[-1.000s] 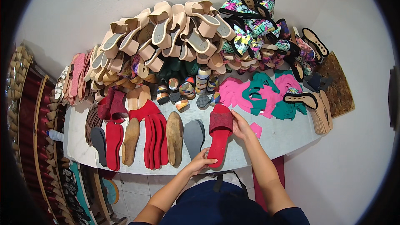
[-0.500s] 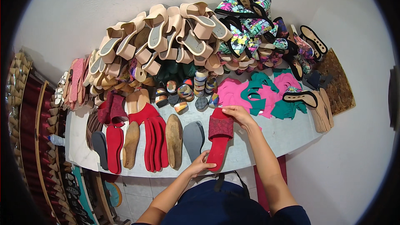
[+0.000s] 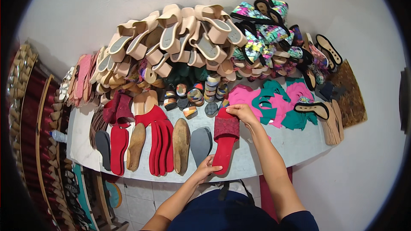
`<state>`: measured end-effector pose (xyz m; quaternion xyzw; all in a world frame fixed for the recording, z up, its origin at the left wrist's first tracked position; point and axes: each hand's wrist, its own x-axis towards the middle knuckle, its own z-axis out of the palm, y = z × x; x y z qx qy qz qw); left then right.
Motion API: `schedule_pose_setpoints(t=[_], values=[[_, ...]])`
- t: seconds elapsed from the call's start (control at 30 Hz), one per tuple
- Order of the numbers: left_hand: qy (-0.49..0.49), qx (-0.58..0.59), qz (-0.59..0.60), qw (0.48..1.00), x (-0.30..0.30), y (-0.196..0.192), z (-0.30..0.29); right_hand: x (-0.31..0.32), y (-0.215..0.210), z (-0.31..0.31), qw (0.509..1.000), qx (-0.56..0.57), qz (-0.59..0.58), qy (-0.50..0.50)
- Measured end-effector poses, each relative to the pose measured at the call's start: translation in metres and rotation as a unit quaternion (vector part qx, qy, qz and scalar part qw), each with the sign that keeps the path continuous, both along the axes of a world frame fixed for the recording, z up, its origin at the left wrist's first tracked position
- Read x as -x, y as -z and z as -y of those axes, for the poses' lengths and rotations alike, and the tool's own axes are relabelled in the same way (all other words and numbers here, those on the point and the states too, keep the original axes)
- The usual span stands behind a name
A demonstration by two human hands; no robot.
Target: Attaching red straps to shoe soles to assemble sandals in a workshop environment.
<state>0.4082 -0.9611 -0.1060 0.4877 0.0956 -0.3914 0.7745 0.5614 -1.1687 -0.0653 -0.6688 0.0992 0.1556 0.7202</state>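
A red slide sandal (image 3: 224, 156) with a wide, darker red textured strap is held between my two hands above the near side of the table. My left hand (image 3: 206, 167) grips its near end, thumb on top of the sole. At its far end my right hand (image 3: 239, 114) pinches the edge beside the strap. Just left of the sandal lie grey soles (image 3: 201, 144). Further left are a wooden shoe last (image 3: 181, 145), a row of red soles (image 3: 161, 147), a second wooden last (image 3: 136, 146) and another red sole pair (image 3: 119, 150).
Beige heeled sandals (image 3: 171, 34) are piled along the wall, with colourful patterned sandals (image 3: 261, 38) to their right. Pink and green cut pieces (image 3: 274, 102) cover the table's right part. Small patterned heels (image 3: 195, 96) stand mid-table. Shelves of shoe lasts (image 3: 21, 77) rise at left.
The view has shifted slightly, so the piles sit a little further right. Both hands keep their hold on the red sandal, which stays almost in place.
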Motion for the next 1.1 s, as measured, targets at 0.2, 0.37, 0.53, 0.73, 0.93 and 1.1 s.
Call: schedule_pose_setpoints(t=[0.2, 0.37, 0.53, 0.73, 0.93, 1.1], values=[[-0.119, 0.033, -0.001, 0.992, 0.008, -0.023, -0.015, -0.032, -0.008, -0.055, 0.998, -0.008, -0.014, -0.063], [-0.243, 0.062, 0.042, 0.967, 0.025, -0.028, -0.05, -0.04, -0.027, -0.141, 0.992, -0.071, -0.004, -0.101], [-0.349, 0.018, 0.056, 0.935, 0.061, -0.041, -0.104, -0.018, -0.048, -0.237, 0.965, -0.177, -0.047, -0.187], [-0.469, 0.027, 0.05, 0.881, 0.123, -0.055, -0.188, 0.034, -0.05, -0.365, 0.921, -0.211, -0.072, -0.321], [-0.564, -0.001, 0.028, 0.826, 0.198, -0.061, -0.304, 0.113, -0.045, -0.531, 0.888, -0.235, -0.125, -0.376], [-0.69, -0.071, 0.043, 0.719, 0.247, -0.063, -0.396, 0.186, -0.053, -0.656, 0.833, -0.31, -0.151, -0.433]])
